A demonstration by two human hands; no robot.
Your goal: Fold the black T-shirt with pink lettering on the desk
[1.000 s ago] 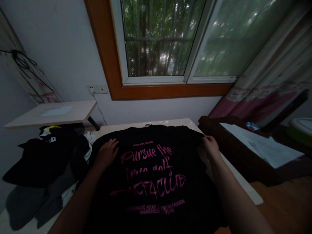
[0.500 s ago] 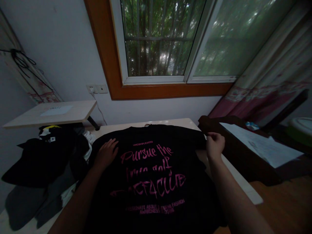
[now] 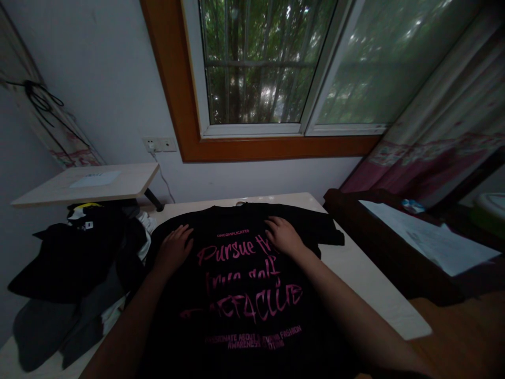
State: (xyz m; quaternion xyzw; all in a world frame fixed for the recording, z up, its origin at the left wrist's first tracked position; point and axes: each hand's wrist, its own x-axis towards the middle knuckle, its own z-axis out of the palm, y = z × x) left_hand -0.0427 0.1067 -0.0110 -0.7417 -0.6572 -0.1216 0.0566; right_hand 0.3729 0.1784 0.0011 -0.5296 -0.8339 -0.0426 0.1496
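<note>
A black T-shirt (image 3: 244, 263) with pink lettering lies spread on a pale table (image 3: 366, 279), its collar toward the window. Flat on its upper left part rests my left hand (image 3: 176, 247), fingers stretched out. My right hand (image 3: 284, 237) lies on the upper right of the chest with fingers apart, covering the end of the top pink line. Neither hand grips the cloth. The shirt's right sleeve (image 3: 323, 227) is laid out beyond my right hand. The left sleeve is partly hidden behind my left hand and arm, and the hem is dark and hard to make out.
Dark clothes (image 3: 71, 263) are heaped at the left, below a small raised shelf (image 3: 122, 184) with a paper on it. A wall socket (image 3: 160, 144) with a plugged cord is behind. To the right stands a dark brown piece of furniture (image 3: 390, 247) bearing a white sheet (image 3: 426, 237).
My right hand has let go of the right sleeve's end and moved left onto the shirt's chest, opening flat. The sleeve now lies on the table. My left hand has stayed in place.
</note>
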